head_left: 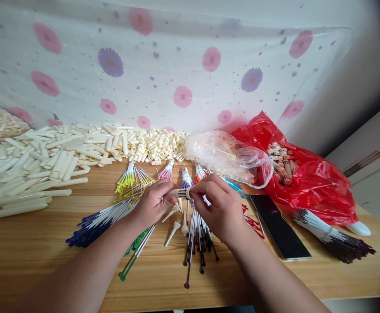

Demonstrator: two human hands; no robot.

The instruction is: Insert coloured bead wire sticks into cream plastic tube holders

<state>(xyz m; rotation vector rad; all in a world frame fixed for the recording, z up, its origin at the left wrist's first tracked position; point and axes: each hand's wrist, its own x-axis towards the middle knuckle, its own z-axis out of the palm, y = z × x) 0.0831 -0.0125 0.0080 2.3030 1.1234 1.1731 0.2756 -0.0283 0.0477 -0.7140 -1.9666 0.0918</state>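
Note:
My left hand (159, 200) is closed round a short cream plastic pen barrel (181, 193) with dark slots along its side, held level above the table. At the barrel's right end, the thumb and fingers of my right hand (220, 208) are pinched together, touching it; anything between those fingertips is hidden. Below the hands lie several small cream pointed plastic pieces (173, 232). Around them fan out thin white sticks like pen refills, with tips in blue (88, 226), green (127, 267), black-brown (198, 243), yellow (124, 182) and red (253, 221).
Cream tubes (46, 161) and short slotted pieces (160, 145) are heaped along the back. A clear plastic bag (225, 152) and a red bag (316, 178) with slotted parts stand right. A black phone (279, 228) lies beside a bundle of dark-tipped sticks (336, 237).

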